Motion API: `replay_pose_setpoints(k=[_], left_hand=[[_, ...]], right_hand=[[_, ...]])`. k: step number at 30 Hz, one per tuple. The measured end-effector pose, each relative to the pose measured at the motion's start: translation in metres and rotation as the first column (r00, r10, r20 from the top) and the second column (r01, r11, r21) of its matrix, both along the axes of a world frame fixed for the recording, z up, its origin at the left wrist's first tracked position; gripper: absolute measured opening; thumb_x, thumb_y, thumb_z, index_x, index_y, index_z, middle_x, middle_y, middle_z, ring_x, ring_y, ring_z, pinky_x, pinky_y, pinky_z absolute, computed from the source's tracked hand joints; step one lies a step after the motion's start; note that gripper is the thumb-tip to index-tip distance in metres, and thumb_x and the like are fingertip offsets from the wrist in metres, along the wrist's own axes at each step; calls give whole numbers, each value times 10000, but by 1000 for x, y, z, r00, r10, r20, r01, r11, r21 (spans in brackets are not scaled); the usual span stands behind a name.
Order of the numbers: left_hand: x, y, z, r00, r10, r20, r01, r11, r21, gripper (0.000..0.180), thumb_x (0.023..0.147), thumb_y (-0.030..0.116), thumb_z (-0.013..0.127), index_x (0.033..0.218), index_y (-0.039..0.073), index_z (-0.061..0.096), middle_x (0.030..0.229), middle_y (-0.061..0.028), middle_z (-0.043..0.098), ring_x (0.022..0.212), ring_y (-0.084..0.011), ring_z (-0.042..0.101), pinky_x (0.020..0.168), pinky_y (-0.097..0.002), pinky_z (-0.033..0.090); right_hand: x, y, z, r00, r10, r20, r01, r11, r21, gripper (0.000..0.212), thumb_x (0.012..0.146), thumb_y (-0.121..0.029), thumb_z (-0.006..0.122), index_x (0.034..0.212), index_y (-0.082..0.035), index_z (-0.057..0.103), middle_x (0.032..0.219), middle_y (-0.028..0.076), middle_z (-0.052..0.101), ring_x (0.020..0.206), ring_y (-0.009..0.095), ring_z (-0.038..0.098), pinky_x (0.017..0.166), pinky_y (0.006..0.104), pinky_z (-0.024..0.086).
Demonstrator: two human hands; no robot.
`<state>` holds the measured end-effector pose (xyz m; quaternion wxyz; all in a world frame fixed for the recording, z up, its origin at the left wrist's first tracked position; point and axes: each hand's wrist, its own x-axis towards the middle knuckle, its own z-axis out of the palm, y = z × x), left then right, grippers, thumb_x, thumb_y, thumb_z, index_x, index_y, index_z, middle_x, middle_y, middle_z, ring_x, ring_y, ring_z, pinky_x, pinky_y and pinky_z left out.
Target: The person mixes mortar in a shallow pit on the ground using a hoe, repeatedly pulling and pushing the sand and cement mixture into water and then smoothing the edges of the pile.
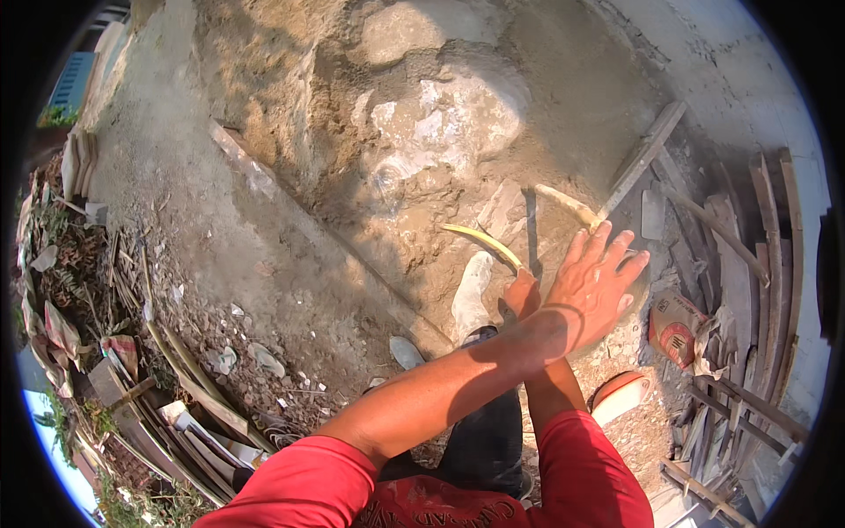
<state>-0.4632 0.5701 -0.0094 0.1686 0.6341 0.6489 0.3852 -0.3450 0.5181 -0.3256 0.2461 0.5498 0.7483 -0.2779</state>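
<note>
My left forearm reaches across to the right, over my right wrist. At its end my left hand point(598, 277) is open, fingers spread and palm down, with nothing visible in it. Partly covered by that arm, my right hand point(523, 295) is closed around the near end of a thin, curved yellow strip point(486, 238); its exact kind is unclear. The strip points away to the left above damp, sandy ground. Just beyond my left fingertips lie a short pale stick point(568, 204) and the lower end of a grey plank point(647, 154).
A long board point(330, 238) runs diagonally at left. Wet grey mortar point(449, 119) lies ahead. On the right are a torn paper sack point(676, 327), stacked planks point(775, 255) and a sandal point(620, 398). Scrap wood point(167, 422) and plants line the left side.
</note>
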Motion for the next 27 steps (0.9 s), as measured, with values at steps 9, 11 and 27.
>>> replay_pose_setpoints(k=[9, 11, 27], left_hand=[[14, 79, -98, 989, -120, 89, 124, 992, -38, 438, 837, 222, 568, 1123, -93, 672, 1115, -250, 654, 1089, -407, 603, 1045, -510, 436], [-19, 62, -98, 984, -105, 145, 121, 987, -110, 448, 850, 226, 561, 1144, -96, 663, 1159, -262, 644, 1103, -405, 604, 1032, -514, 459], [-106, -202, -140, 935, 255, 245, 219, 126, -968, 732, 853, 309, 684, 1454, 41, 363, 871, -281, 690, 888, -473, 676, 802, -567, 527]], right_hand=[[44, 109, -201, 969, -21, 246, 73, 976, -205, 437, 883, -277, 672, 1276, -110, 578, 1189, 192, 669, 1068, 396, 649, 902, 480, 527], [28, 85, -206, 994, -91, 59, 101, 975, -200, 430, 903, -314, 657, 1277, -117, 581, 1169, 188, 680, 1035, 396, 663, 883, 479, 534], [-119, 92, -33, -234, -972, 9, 572, -145, -808, 396, 999, -496, 538, 946, -109, 599, 689, 21, 524, 618, 168, 556, 611, 317, 506]])
